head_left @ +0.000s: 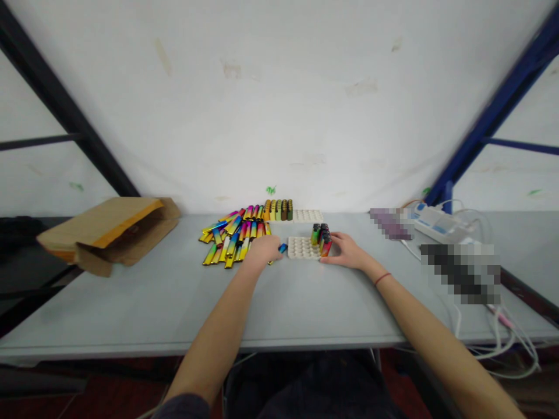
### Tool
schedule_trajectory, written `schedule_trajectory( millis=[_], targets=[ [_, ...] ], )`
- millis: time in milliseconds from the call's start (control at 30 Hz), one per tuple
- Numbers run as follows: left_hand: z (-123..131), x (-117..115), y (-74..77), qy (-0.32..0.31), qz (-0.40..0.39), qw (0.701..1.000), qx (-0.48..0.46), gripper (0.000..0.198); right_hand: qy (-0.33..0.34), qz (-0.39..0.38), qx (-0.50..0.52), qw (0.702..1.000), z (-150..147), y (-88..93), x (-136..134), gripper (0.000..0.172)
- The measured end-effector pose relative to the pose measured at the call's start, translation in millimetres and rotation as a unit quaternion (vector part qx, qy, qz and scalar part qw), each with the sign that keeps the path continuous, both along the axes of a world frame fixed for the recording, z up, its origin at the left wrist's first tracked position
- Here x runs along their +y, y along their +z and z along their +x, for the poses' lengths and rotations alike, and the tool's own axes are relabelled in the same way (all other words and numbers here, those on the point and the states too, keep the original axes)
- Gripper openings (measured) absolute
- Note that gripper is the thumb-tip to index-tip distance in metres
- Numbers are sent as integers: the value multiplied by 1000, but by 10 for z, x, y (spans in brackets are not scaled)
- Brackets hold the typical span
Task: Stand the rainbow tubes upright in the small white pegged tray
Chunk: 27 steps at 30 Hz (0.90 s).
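Observation:
My left hand [264,250] is closed on a shiny tube whose blue end [283,248] sticks out to the right, beside the left edge of a white tray [301,249] with round holes. At the tray's right end, several rainbow-coloured tubes [325,247] with dark tops stand upright. My right hand [347,251] grips that end, thumb at the front corner and fingers further back alongside the tubes. Left of the tray lies a loose pile of metallic rainbow tubes [227,247], partly hidden behind my left hand.
Behind the pile, gold-topped tubes [278,209] stand in rows near the wall, beside a second white tray [308,216]. An opened brown cardboard package [109,227] lies at the left. On the right are a power strip [441,224], cables [498,349] and blurred-out items.

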<state>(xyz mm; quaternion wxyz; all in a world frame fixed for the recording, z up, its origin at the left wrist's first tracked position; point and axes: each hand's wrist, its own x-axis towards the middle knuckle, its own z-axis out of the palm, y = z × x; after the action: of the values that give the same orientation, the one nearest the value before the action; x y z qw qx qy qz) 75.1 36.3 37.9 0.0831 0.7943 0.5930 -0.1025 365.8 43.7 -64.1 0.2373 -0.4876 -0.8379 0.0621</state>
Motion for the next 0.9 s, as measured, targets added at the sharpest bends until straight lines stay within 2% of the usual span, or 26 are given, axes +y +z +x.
schedule_trajectory(
  millis=[133, 200, 267, 333, 400, 433, 500, 567, 633, 700, 767, 900],
  targets=[
    [5, 47, -54, 9, 12, 999, -41, 19, 7, -5, -3, 1000, -8, 30, -8, 81],
    [7, 81, -79, 29, 22, 996, -85, 22, 7, -7, -3, 1000, -12, 45, -15, 81],
    [18, 114, -94, 59, 42, 985, -158, 23, 5, -8, -4, 1000, -14, 55, -19, 80],
    [48, 144, -104, 89, 43, 957, -274, 18, 6, -9, -6, 1000, -13, 57, -20, 79],
    [107, 165, -119, 122, 5, 895, -428, 13, 8, -9, -6, 1000, -11, 48, -15, 79],
    [148, 171, -130, 141, -25, 848, -510, 11, 8, -8, -5, 1000, -10, 41, -12, 79],
    [242, 170, -157, 178, -90, 733, -651, 9, 6, -4, -3, 1000, -8, 24, -5, 79],
    [329, 150, -181, 196, -140, 628, -740, 12, 4, 1, 1, 1000, -7, 8, 0, 78],
    [388, 117, -195, 194, -169, 564, -785, 17, 3, 3, 2, 1000, -6, -1, 2, 79],
    [419, 83, -203, 187, -182, 527, -809, 23, 2, 2, 0, 1000, -4, -3, 2, 80],
    [432, 65, -212, 188, -196, 504, -820, 29, 1, 1, -2, 1000, -2, -1, 1, 80],
    [455, 72, -251, 217, -228, 500, -807, 37, 5, 1, -3, 1000, 1, 5, 1, 79]
  ],
)
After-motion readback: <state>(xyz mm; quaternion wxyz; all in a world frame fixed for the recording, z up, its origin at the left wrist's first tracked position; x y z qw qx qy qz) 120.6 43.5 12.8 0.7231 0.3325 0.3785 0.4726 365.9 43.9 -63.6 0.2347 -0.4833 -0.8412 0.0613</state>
